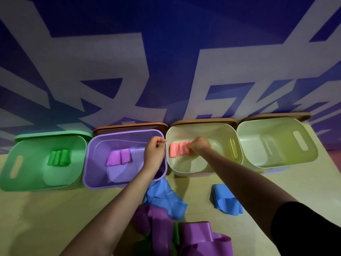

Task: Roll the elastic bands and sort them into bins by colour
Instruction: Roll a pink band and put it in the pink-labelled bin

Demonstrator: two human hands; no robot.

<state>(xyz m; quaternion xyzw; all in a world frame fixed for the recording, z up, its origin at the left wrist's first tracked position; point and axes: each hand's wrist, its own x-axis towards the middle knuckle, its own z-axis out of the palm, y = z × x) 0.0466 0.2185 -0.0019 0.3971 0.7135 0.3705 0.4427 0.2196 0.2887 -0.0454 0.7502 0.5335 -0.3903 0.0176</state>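
Setting a rolled pink band into the cream bin, beside two pink rolls already lying there; my right hand has its fingers curled around the newest roll, low inside the bin. My left hand hovers at the seam between the purple bin and the cream one, fingers curled; thumb and forefinger may pinch the rim, but I cannot tell for certain. Judged step: depositing pink. The next move calls for loosening the right fingers without letting the roll spring open, then returning to the desk for the loose stock. Rolls look flat, soft, matte, lined side by side. Green bin holds three green rolls; the purple bin holds two purple rolls; the far-right pale bin shows nothing inside. Unrolled on the desk: a blue band, a second blue band, and crumpled purple bands nearest me.
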